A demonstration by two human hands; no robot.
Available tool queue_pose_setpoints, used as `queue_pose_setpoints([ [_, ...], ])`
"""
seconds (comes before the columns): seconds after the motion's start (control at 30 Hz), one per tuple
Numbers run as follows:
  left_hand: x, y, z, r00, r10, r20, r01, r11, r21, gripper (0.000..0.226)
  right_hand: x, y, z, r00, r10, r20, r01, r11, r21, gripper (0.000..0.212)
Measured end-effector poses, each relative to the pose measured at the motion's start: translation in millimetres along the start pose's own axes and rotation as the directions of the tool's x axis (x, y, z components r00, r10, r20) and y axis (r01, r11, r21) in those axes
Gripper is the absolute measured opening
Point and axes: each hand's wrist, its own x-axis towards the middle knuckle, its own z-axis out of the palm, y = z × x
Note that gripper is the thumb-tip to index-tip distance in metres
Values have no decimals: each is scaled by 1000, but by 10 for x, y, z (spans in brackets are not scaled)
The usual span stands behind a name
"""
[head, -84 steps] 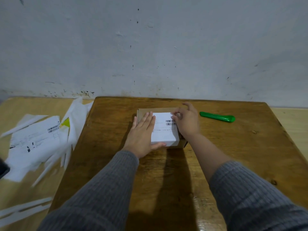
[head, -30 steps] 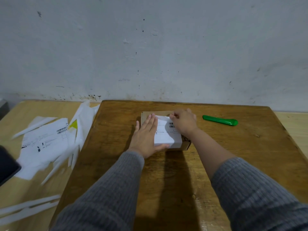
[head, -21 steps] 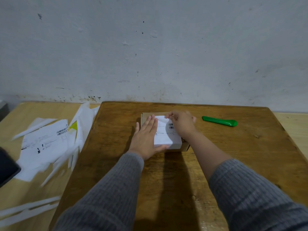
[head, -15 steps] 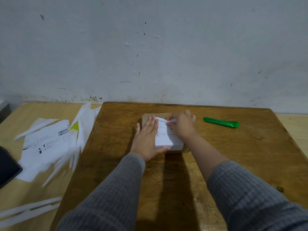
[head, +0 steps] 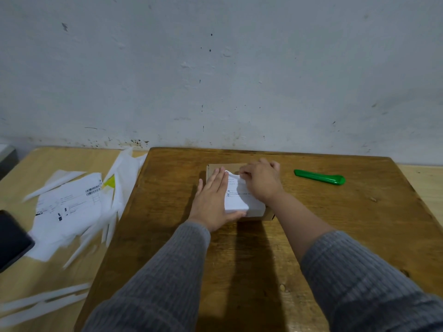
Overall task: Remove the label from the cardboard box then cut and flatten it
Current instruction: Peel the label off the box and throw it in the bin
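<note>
Cardboard box (head: 258, 213) sat near the back edge of the dark wooden table (head: 335, 226), about midway along it, with its white label (head: 236, 200) covering most of the top. The left hand (head: 212, 202) lay flat and open across the box's left side, palm down, gripping nothing but pinning the box in place. The right hand (head: 262, 182) had its fingertips pinched shut on the label's far edge. Compared with a few seconds earlier, when the label lay flat and the barcode showed, that far edge had now lifted clear and curled back toward the person, baring a strip of brown cardboard behind it. So the peel had started, and it looked to be in its early part; the near portion of the label seemed still stuck down. The green cutter (head: 320, 177) lay untouched well to the right, so cutting and flattening had not begun. Loose white papers (head: 69, 207) lay on the lighter surface to the left.
</note>
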Motion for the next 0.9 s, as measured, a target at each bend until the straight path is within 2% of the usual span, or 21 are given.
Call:
queue_pose_setpoints([
  [0.1, 1, 1, 2, 1000, -7, 7, 7, 1000, 7, 116, 20, 8, -34, 975, 155, 162, -183, 968, 174, 31],
  [0.17, 2, 2, 10, 1000, -4, 2, 4, 1000, -26, 117, 34, 23, -65, 953, 201, 227, -253, 941, 226, 29],
  [0.27, -12, 5, 9, 1000, 7, -26, -10, 995, -104, 119, 36, 2, -87, 957, 249, 149, -273, 946, 172, 18],
  [0.37, -58, -18, -20, 997, 6, -76, -20, 982, -188, 121, 37, -17, -89, 978, 201, 62, -207, 971, 116, 28],
  [0.5, -89, -69, -52, 999, 31, -42, -32, 999, -15, 123, 12, -72, -40, 1000, -19, -13, 16, 988, -156, 36],
  [0.63, -126, -167, -52, 998, 51, 28, -54, 992, 112, 109, 48, -104, 39, 994, -87, -68, 62, 949, -310, 28],
  [0.7, -146, -214, -41, 998, 65, 21, -68, 985, 158, 94, 118, -90, 47, 987, -155, -51, 138, 958, -253, 33],
  [0.77, -147, -234, -52, 997, 63, 36, -67, 990, 126, 84, 181, -96, 60, 977, -213, 18, 213, 972, -98, 35],
  [0.9, -84, -270, -78, 994, 84, 72, -94, 985, 147, 81, 262, -125, 73, 988, -152, 37, 149, 987, 60, 26],
])
